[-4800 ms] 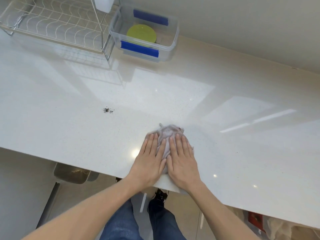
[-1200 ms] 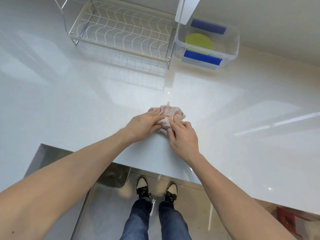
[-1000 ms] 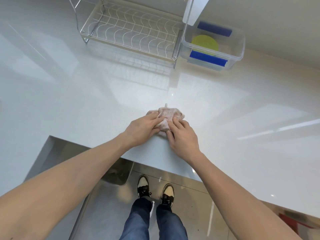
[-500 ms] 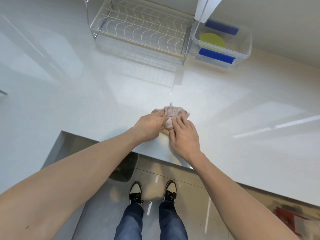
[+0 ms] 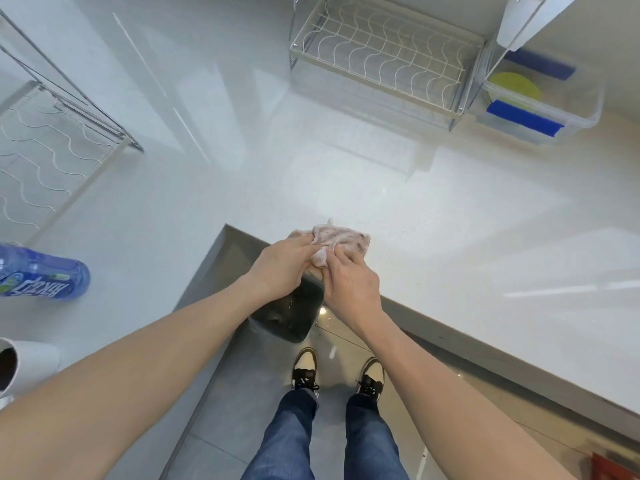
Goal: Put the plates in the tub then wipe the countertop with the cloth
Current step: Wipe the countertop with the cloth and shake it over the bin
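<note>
Bunching cloth [image 5: 341, 241] at countertop [image 5: 450, 237] edge.
Left hand [image 5: 282, 268], right hand [image 5: 349, 284] both gripping it above bin [image 5: 294, 313], six o'clock, likely shedding crumbs.

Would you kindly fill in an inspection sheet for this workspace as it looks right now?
Surface: white countertop, glossy, no crumbs seen.
Job's things: cloth bunched at the counter's edge; yellow-green plate in the clear tub.
Clutter: wire rack beside the tub; second rack, blue bottle and white cup on the left.
Hands: left hand and right hand both grip the cloth.
Cables: nothing seen.
Surroundings: dark bin on the floor below the hands.
</note>
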